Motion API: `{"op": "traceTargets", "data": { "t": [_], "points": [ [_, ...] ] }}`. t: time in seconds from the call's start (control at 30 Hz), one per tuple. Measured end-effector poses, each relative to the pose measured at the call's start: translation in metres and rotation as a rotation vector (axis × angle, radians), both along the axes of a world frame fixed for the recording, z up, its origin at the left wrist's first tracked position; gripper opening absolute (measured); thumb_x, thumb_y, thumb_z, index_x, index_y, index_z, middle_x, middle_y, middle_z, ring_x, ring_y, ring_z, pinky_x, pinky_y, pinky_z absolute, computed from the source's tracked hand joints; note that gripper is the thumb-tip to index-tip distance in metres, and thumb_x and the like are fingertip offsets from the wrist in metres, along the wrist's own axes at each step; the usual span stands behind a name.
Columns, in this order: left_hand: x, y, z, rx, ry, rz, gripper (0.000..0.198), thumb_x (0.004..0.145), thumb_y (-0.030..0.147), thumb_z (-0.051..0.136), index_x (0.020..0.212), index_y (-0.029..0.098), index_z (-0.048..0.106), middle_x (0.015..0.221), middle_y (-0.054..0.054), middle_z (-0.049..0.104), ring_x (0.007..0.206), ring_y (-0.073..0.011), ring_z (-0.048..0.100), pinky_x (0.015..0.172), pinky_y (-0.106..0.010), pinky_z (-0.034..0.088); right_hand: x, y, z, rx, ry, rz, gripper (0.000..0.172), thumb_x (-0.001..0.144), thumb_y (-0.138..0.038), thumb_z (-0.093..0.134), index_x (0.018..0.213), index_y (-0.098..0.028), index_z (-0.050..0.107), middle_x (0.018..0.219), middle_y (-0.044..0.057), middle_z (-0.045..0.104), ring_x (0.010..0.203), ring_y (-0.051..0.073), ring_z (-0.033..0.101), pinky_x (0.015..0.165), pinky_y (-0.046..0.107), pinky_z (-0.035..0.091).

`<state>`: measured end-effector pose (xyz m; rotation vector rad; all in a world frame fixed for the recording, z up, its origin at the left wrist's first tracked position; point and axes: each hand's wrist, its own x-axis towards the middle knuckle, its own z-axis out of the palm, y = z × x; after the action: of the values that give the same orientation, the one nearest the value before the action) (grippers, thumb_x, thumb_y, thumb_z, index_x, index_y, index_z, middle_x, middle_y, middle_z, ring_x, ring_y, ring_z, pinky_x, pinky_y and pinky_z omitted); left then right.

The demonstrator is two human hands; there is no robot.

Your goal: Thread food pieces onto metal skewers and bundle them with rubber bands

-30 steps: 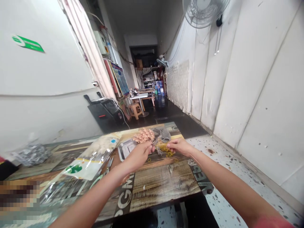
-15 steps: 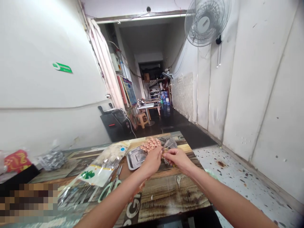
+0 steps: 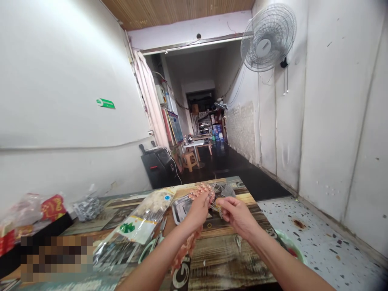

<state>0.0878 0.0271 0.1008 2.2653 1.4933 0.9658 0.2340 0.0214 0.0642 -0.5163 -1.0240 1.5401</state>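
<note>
My left hand (image 3: 199,209) is closed around a bundle of thin skewers (image 3: 218,211), whose bare ends fan out to the right. Pinkish meat pieces (image 3: 203,189) show just beyond its knuckles. Close by on the right, my right hand (image 3: 236,212) pinches a small yellowish rubber band (image 3: 217,203) against the sticks; its exact loop is hard to make out. A second yellow rubber band (image 3: 209,225) lies on the table. More skewered pink meat (image 3: 186,247) lies partly hidden under my left forearm. Left of the hands stands a shallow metal tray (image 3: 176,215).
A clear plastic bag of pale food (image 3: 151,206) and green-handled scissors (image 3: 148,248) lie left on the wood-patterned table (image 3: 224,258). A grey bag (image 3: 228,190) sits behind my hands. A pale green basin (image 3: 291,244) stands below the right edge.
The camera has tilted up, so the scene sits lower and further right. My right hand has drawn slightly away from my left. The rubber band on the table has come into view.
</note>
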Motion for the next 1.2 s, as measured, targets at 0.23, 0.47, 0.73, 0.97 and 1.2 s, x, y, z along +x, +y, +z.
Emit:
{"op": "traceTargets", "data": {
  "t": [0.23, 0.47, 0.73, 0.97, 1.2],
  "points": [
    [0.000, -0.007, 0.007, -0.058, -0.042, -0.132, 0.031, 0.088, 0.023, 0.030, 0.105, 0.016, 0.055, 0.095, -0.007, 0.063, 0.091, -0.0181, 0.055, 0.083, -0.032, 0.043, 0.010, 0.013, 0.011, 0.014, -0.297, -0.137, 0.029, 0.059, -0.042, 0.071, 0.066, -0.014, 0.063, 0.045, -0.007, 0.043, 0.040, 0.005, 0.032, 0.040, 0.021, 0.022],
    [0.012, -0.001, -0.002, 0.022, 0.084, -0.007, 0.028, 0.088, 0.019, 0.031, 0.101, 0.017, 0.055, 0.095, -0.008, 0.062, 0.092, -0.0186, 0.054, 0.084, -0.033, 0.041, -0.002, 0.006, 0.013, 0.038, -0.401, -0.213, 0.028, 0.058, -0.042, 0.070, 0.068, -0.015, 0.066, 0.044, -0.005, 0.045, 0.041, 0.007, 0.033, 0.040, 0.023, 0.024],
    [0.022, -0.008, 0.009, 0.032, 0.116, 0.061, 0.022, 0.087, 0.019, 0.028, 0.082, 0.018, 0.050, 0.076, -0.003, 0.059, 0.071, -0.0149, 0.053, 0.068, -0.028, 0.039, -0.001, 0.005, 0.003, -0.093, 0.124, 0.250, 0.021, 0.068, -0.039, 0.061, 0.067, -0.019, 0.054, 0.063, -0.001, 0.049, 0.052, 0.009, 0.040, 0.048, 0.024, 0.033],
    [0.029, -0.028, 0.013, 0.009, 0.142, -0.053, 0.012, 0.083, 0.018, 0.035, 0.080, 0.019, 0.047, 0.066, 0.000, 0.055, 0.062, -0.0134, 0.049, 0.056, -0.025, 0.034, 0.019, 0.013, 0.007, 0.002, -0.360, 0.517, 0.042, 0.074, -0.052, 0.057, 0.053, -0.016, 0.053, 0.037, -0.008, 0.027, 0.035, 0.005, 0.022, 0.039, 0.021, 0.019],
    [0.009, -0.019, 0.012, 0.077, 0.230, -0.052, 0.022, 0.081, 0.012, 0.033, 0.091, 0.019, 0.052, 0.078, -0.003, 0.057, 0.072, -0.0168, 0.051, 0.065, -0.027, 0.037, 0.054, 0.025, 0.036, 0.315, -1.010, -0.025, 0.044, 0.060, -0.059, 0.065, 0.056, -0.015, 0.060, 0.041, -0.004, 0.045, 0.038, 0.007, 0.035, 0.041, 0.023, 0.022]
  ]
}}
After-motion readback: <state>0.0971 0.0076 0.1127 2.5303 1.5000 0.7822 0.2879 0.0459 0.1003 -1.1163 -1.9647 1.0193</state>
